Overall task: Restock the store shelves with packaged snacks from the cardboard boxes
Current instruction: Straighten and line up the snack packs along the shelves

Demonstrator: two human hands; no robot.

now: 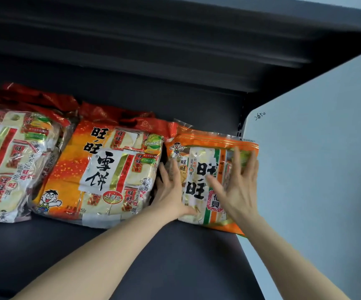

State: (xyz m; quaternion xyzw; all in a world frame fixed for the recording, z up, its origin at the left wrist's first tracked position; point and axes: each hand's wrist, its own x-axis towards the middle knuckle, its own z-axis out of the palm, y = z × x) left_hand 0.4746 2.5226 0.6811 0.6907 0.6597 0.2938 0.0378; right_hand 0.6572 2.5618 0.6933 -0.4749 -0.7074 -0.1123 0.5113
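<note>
At the right end of the dark shelf (175, 256), against the white side panel (316, 169), I see my left hand (171, 191) and right hand (238, 187) pressing flat, fingers straight, on the orange snack bag (199, 169), likely seating it beside the red-orange bag (101, 174).

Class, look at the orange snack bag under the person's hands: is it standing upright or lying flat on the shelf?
Lying flat. The orange snack bag rests face up on the dark shelf, with the left hand and right hand spread on top.
</note>
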